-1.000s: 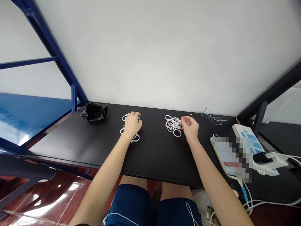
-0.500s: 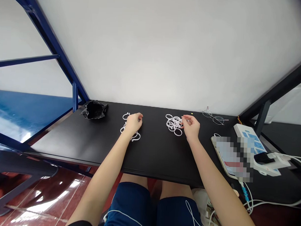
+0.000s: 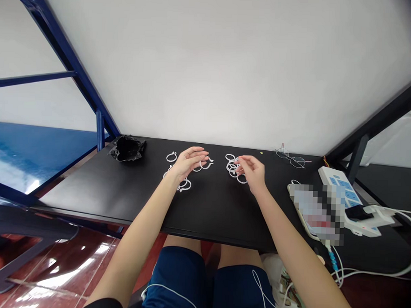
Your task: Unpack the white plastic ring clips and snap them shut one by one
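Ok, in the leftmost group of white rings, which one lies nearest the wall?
The lone ring beside the left hand, toward the black bag; the group's other visible rings lie apart from it, nearer the table's front edge.

The left hand (image 3: 188, 163) is holding white open rings (image 3: 207, 168), and the right hand (image 3: 254, 173) is touching a ring pile (image 3: 232, 168) on the black desk (image 3: 210, 212); loose rings (image 3: 190, 185) are lying around the left wrist, a crumpled black bag (image 3: 115, 151) is sitting farther left, and eyeglasses (image 3: 297, 162) and a phone (image 3: 309, 209) are lying rightward
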{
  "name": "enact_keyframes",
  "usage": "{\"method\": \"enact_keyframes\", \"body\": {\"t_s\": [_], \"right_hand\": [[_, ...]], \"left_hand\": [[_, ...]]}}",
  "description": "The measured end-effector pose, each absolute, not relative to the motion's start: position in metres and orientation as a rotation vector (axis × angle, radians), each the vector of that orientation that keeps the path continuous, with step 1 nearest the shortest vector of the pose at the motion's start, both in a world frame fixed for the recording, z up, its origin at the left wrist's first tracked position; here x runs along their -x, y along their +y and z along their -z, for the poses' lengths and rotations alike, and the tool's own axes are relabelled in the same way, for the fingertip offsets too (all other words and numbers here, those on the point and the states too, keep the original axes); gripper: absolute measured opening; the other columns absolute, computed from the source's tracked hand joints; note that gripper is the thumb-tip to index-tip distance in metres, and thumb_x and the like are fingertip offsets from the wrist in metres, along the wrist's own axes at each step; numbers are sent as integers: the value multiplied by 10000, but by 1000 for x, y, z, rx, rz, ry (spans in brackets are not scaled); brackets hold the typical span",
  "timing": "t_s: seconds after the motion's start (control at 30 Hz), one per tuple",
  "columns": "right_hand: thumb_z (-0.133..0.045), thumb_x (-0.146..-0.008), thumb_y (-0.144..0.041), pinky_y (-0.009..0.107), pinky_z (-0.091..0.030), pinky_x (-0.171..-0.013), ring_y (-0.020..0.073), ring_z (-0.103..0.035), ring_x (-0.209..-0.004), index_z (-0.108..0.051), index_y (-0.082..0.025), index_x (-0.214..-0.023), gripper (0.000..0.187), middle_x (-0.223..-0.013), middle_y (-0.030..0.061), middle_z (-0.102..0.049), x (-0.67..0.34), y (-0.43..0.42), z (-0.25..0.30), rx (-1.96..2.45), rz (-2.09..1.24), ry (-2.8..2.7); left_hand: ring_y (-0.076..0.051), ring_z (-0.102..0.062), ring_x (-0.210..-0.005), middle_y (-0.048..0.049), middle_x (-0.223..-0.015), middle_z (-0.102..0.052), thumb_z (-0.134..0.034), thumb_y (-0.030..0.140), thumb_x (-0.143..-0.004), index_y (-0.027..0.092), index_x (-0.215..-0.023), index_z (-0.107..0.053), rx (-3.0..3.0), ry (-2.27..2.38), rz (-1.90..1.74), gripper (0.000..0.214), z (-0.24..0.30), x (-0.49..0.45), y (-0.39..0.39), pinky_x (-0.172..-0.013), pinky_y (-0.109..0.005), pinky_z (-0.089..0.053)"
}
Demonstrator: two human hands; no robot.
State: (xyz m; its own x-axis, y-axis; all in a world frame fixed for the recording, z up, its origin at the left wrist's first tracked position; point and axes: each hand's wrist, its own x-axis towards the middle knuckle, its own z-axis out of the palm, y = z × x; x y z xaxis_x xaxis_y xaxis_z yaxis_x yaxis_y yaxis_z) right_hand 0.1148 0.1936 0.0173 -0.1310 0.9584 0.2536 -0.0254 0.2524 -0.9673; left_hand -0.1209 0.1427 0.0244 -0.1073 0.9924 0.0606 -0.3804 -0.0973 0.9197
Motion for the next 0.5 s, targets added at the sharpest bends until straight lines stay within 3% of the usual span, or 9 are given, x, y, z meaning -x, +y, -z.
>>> {"method": "enact_keyframes", "body": {"t_s": [0.13,0.37,0.5], "right_hand": [[-745,-703,-410,278,-527,-508,163,-644,-654,-640,-190,-1040,416,-898,71,-706,-100,174,-19,777,-1495,-1740],[-738,-683,-238,269,-480,-547,91,-527,-552,-648,-202,-1037,367,-895,30,-634,-95,171,-1,762,-863,-2144],[-693,-744,-249,253,-453,-541,101,-546,-552,-670,-186,-945,212,-798,17,-651,-93,169,1,799,-881,-2218]], "left_hand": [[-173,-690,-898,-91,-1039,-695,-759,127,-717,141,-1029,-630,-934,801,-1322,338,-21,102,138,-868,-345,-543],[-131,-675,-778,-77,-977,-689,-665,135,-817,134,-1072,-610,-864,724,-1198,261,-17,92,136,-761,-290,-556],[-101,-649,-699,-38,-903,-663,-653,102,-809,140,-1045,-591,-771,682,-1213,247,-17,91,137,-702,-266,-558]]}}
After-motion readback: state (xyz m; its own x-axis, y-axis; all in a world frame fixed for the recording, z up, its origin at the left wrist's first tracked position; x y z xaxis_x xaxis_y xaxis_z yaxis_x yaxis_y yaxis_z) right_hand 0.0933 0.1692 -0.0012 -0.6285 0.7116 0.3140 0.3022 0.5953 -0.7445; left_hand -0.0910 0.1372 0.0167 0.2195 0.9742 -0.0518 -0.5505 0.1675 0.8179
